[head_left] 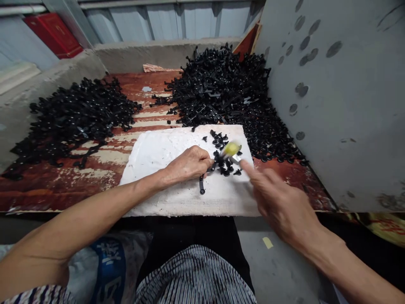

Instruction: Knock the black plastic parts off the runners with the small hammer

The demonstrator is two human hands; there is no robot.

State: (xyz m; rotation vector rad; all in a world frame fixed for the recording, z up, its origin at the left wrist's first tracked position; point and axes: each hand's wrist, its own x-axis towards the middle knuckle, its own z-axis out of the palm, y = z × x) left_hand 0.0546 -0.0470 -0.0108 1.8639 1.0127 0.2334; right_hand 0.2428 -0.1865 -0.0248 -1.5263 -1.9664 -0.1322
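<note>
On a white foam-like board (158, 158), my left hand (191, 162) is closed, thumb and fingertips pinching a small black part (212, 166). A black strip with a round, holed end (201, 185) sticks out below that hand; whether it joins the pinched part is hidden. My right hand (278, 194) is wrapped round a small hammer with a yellow head (230, 148) and a silvery shaft, smeared by motion. The head hangs over several loose black plug-like pieces (226, 171) just right of my left fingertips.
A big heap of black parts (218, 84) lies behind the board and along its right. Another heap (79, 109) lies to the left on the worn red-brown tabletop (107, 164). A grey panel (341, 105) bounds the right side; a low concrete ledge (142, 57) runs behind.
</note>
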